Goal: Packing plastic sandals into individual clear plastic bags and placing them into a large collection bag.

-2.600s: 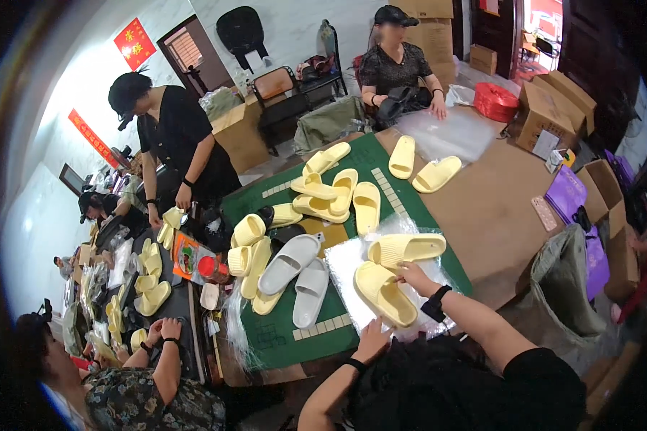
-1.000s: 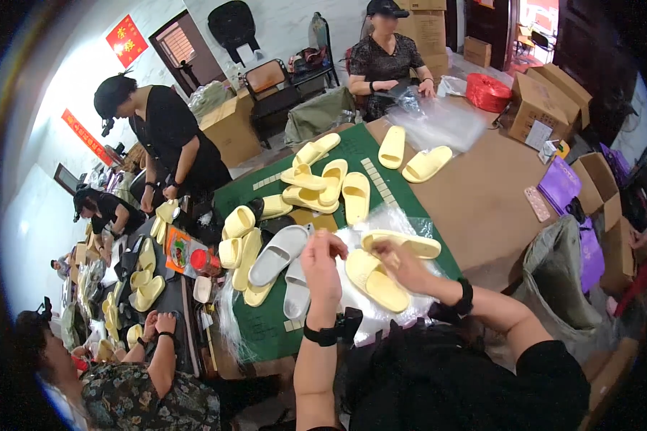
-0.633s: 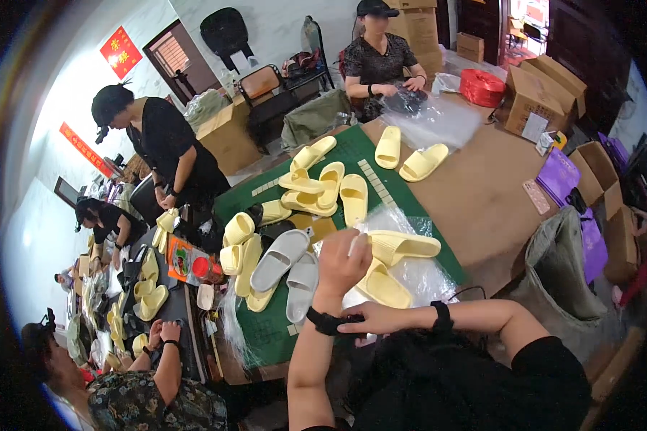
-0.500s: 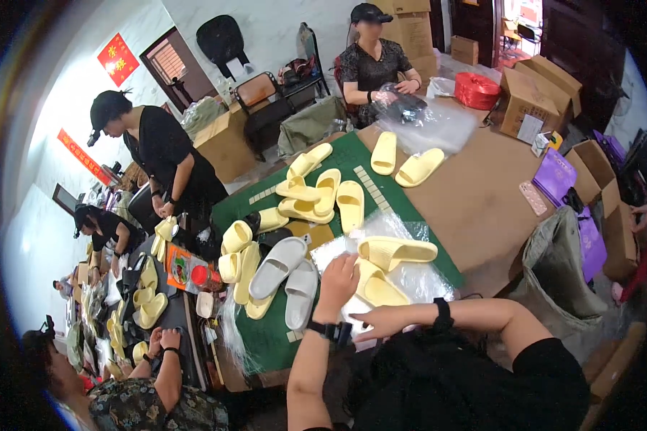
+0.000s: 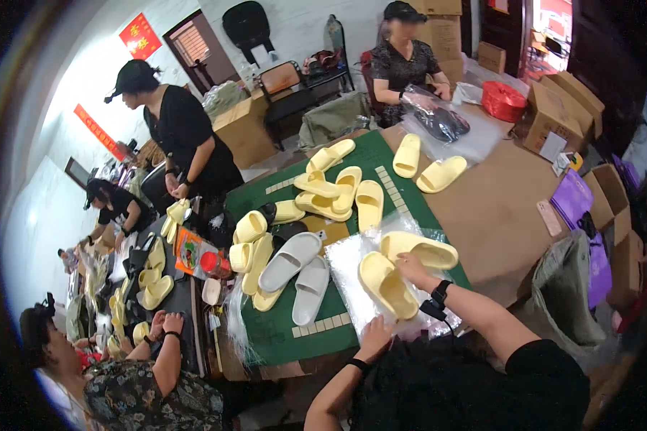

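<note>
A pair of pale yellow slippers lies in front of me on clear plastic bags [image 5: 346, 267]. The nearer slipper [image 5: 382, 281] points toward me; the farther slipper [image 5: 430, 251] lies slanted behind it. My right hand [image 5: 414, 273] reaches in between the two, its fingers closed on the edge of the nearer slipper. At the near edge of the bags, beside that slipper's near end, my left hand [image 5: 375, 339] has its fingers bent and pressed on the plastic. Their tips are partly hidden. Left of the bags rest two grey slippers [image 5: 292, 261].
More yellow slippers [image 5: 369, 204] are heaped on the green cutting mat [image 5: 273, 337]. Across the brown table [image 5: 492, 208] a co-worker [image 5: 410, 68] handles a bagged dark slipper [image 5: 444, 126]. A red twine roll [image 5: 503, 99] and cartons [image 5: 553, 126] stand at right. Other people work at left.
The nearer yellow slipper has moved left onto the bag and turned toward me. My right hand went forward to it, while my left hand drew back to the bag's near edge. The view shifted slightly.
</note>
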`<state>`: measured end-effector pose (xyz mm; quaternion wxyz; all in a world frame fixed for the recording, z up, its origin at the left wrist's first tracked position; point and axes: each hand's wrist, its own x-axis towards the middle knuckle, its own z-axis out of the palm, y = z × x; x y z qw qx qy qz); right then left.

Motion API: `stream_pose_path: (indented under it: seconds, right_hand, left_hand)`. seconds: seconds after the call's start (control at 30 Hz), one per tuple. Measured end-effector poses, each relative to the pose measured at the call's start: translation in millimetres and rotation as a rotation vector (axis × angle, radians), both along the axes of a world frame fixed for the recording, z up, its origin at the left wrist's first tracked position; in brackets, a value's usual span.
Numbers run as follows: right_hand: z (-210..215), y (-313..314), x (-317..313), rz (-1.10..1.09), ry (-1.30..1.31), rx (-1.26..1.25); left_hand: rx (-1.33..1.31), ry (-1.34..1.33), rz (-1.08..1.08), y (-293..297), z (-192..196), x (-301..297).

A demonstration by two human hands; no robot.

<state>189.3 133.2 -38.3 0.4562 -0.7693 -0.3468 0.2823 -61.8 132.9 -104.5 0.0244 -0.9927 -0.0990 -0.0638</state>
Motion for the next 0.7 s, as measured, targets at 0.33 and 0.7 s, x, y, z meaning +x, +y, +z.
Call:
stream_pose_path:
  seconds: [0.33, 0.7]
  right_hand:
    - [-0.4, -18.2, 0.3, 0.117, 0.012, 0.006]
    - [54.9, -33.2, -11.9, 0.009, 0.024, -0.092]
  left_hand:
    - [-0.223, -0.031, -0.033, -1.8, 24.2, 4.6]
    - [-0.864, -0.372, 0.69, 38.5, 43.3, 36.6]
